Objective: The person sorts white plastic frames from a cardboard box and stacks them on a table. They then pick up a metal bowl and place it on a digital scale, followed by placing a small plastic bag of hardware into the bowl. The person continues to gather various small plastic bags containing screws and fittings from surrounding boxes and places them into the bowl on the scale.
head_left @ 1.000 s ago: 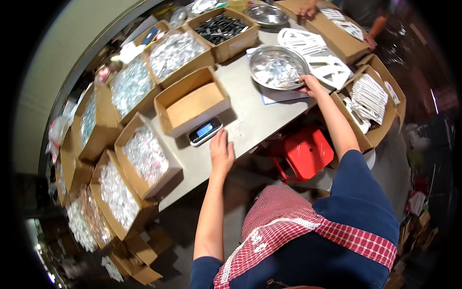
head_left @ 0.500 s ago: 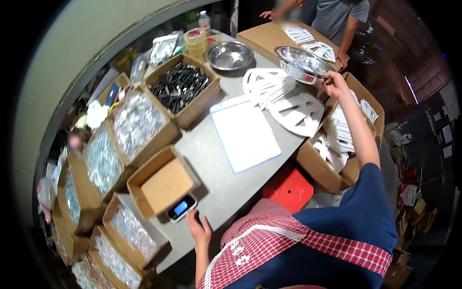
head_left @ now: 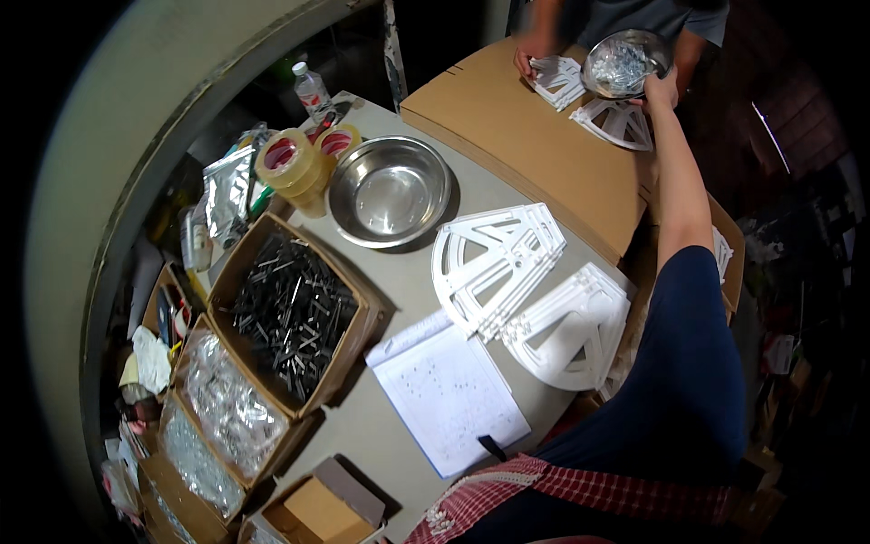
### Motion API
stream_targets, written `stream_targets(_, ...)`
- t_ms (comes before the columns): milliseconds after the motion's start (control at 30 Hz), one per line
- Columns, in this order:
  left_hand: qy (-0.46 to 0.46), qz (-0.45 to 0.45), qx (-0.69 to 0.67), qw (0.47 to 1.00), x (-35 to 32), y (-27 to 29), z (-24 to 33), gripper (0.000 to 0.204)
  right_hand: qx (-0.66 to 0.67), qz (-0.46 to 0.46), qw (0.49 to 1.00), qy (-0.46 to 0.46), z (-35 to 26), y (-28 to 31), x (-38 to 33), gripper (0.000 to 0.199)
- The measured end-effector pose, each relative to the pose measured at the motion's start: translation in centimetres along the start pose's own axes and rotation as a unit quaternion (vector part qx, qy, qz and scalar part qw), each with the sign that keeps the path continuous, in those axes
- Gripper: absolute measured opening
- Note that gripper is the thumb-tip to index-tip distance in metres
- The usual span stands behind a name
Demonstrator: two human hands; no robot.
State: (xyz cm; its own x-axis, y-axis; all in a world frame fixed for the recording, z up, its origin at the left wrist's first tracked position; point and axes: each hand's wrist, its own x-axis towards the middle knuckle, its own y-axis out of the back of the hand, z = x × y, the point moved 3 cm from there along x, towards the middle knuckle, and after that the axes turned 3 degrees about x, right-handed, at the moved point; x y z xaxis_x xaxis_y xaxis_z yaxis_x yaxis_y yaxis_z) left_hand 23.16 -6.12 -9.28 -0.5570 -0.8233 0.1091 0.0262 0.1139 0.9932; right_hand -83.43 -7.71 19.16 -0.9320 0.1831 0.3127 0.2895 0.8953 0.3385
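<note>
My right arm stretches to the far right, and my right hand [head_left: 662, 89] is closed on the rim of a steel bowl [head_left: 594, 80]. Small clear packets of hardware [head_left: 625, 65] lie in that bowl. The bowl hangs over a large cardboard stack, close to white fan-shaped plastic pieces [head_left: 616, 123] on it. A co-worker's hand [head_left: 526, 59] touches another set of these white pieces [head_left: 559, 83]. My left hand is out of view. More white fan-shaped pieces [head_left: 497, 265] lie on the grey table, beside an open notebook [head_left: 449, 399].
A second steel bowl [head_left: 388, 192] stands by tape rolls [head_left: 292, 161] and a bottle [head_left: 311, 89]. Along the left are a box of black parts [head_left: 294, 317], boxes of clear packets [head_left: 227, 399] and a small carton [head_left: 322, 508]. Cardboard stack [head_left: 507, 127] borders the table [head_left: 349, 426].
My right hand has carried the bowl away from me, from above the table's white pieces to over the cardboard stack. The view has shifted forward, and my left hand has left it.
</note>
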Motion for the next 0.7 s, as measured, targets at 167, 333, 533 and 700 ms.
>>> stream_targets(167, 0.044, -0.031, 0.032, 0.998, 2.4, -1.0, 0.0, 0.038, -0.281, 0.035, 0.936, 0.211, 3.5, -4.4, 4.5, 0.076)
stream_targets(333, 0.107, -0.059, 0.056, 0.991, 3.1, -1.7, -0.5, 0.035, -0.434, -0.043, 0.800, 0.412, 4.4, -7.4, 2.1, 0.092)
stream_targets(533, 0.201, -0.092, 0.087, 0.971, 2.5, -3.0, -1.9, 0.032, -0.447, -0.042, 0.794, 0.410, 4.0, -4.4, 2.4, 0.091)
stream_targets(700, 0.326, -0.140, 0.112, 0.928, 0.6, -4.3, -3.7, 0.029, -0.220, 0.092, 0.922, 0.305, 3.8, 3.7, 2.3, 0.075)
